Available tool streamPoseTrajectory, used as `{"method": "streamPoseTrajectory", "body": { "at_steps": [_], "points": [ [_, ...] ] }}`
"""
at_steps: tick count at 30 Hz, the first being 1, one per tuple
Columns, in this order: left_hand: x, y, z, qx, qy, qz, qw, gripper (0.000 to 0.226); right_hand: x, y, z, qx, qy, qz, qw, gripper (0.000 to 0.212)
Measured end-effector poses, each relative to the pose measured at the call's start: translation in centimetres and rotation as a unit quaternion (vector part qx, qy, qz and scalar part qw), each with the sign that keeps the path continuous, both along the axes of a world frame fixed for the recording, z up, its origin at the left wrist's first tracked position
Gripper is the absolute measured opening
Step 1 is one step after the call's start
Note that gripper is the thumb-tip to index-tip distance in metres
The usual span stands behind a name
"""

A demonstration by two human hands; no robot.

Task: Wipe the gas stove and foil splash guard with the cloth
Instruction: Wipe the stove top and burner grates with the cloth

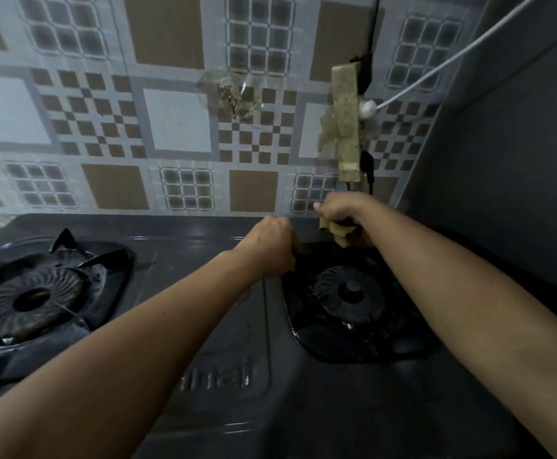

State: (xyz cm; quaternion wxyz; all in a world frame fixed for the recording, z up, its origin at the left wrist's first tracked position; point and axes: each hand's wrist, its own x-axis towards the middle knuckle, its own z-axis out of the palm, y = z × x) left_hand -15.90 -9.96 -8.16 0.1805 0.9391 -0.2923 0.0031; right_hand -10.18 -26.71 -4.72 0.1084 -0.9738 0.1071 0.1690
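Observation:
The dark gas stove (200, 246) has two burners. The left burner (35, 299) carries its pan support, and the right burner (350, 289) sits in a glossy black tray (333, 342). My left hand (270, 246) is curled over the tray's back-left edge and seems to grip it; its fingers are hidden. My right hand (340, 208) grips a crumpled yellowish cloth (335, 231) at the tray's back edge, close to the wall. The patterned foil splash guard (177, 120) covers the wall behind the stove.
A power strip (346, 127) held by yellowed tape hangs on the foil above my right hand, with a white plug and cable (368, 109) and black cords. A crumpled clear patch (234, 94) sticks to the foil. A grey side wall (509, 144) stands to the right.

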Motion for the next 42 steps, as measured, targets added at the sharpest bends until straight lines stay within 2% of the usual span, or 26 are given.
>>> {"method": "streamPoseTrajectory", "body": {
  "at_steps": [4,8,11,15,17,20,22,24,25,27,29,30,33,36,42],
  "points": [
    [0.0,2.6,0.6,-0.073,0.018,0.051,0.996,0.031,0.7,4.8,0.3,-0.013,-0.013,0.042,0.999,0.052],
    [1.0,8.2,0.5,-0.090,-0.016,0.178,0.980,0.019,1.0,9.3,0.1,-0.010,-0.021,0.093,0.995,0.042],
    [1.4,13.5,0.7,-0.072,-0.063,0.273,0.957,0.023,1.3,13.2,0.3,0.006,-0.018,0.118,0.993,0.036],
    [1.6,19.2,0.1,0.004,-0.066,0.355,0.933,0.032,1.1,18.2,0.7,0.025,-0.034,0.169,0.985,0.039],
    [1.7,21.3,-0.8,0.043,-0.053,0.364,0.929,0.040,1.3,20.1,0.5,0.023,-0.043,0.183,0.982,0.041],
    [1.8,23.5,-2.1,0.053,-0.029,0.374,0.926,0.043,1.3,21.5,0.5,0.027,-0.045,0.181,0.982,0.046],
    [1.6,24.4,-2.7,0.048,-0.014,0.377,0.925,0.044,1.5,21.0,0.6,0.072,-0.034,0.179,0.981,0.053],
    [1.5,25.2,-3.2,0.044,-0.007,0.377,0.925,0.046,1.6,19.6,0.3,0.085,0.022,0.214,0.973,0.047],
    [1.4,25.7,-3.4,0.044,-0.008,0.377,0.925,0.046,1.8,18.8,-0.2,0.063,0.064,0.235,0.968,0.045],
    [1.2,26.7,-3.7,0.051,-0.008,0.377,0.925,0.047,2.0,17.6,-2.0,-0.015,0.117,0.274,0.955,0.064],
    [1.2,27.5,-4.0,0.062,-0.004,0.377,0.924,0.049,2.2,17.3,-3.9,-0.092,0.092,0.307,0.943,0.075],
    [1.2,27.8,-4.1,0.069,0.001,0.377,0.923,0.050,2.2,17.7,-4.5,-0.097,0.077,0.310,0.943,0.074],
    [1.0,28.2,-4.8,0.086,0.002,0.376,0.923,0.052,3.1,19.7,-5.4,-0.074,0.048,0.301,0.950,0.069],
    [0.7,28.6,-4.9,0.056,-0.037,0.389,0.919,0.050,4.6,22.5,-6.2,-0.070,0.019,0.311,0.948,0.068],
    [0.6,32.1,-4.1,0.060,0.012,0.436,0.898,0.055,8.3,28.9,-6.6,-0.045,0.017,0.417,0.908,0.065]
  ]
}}
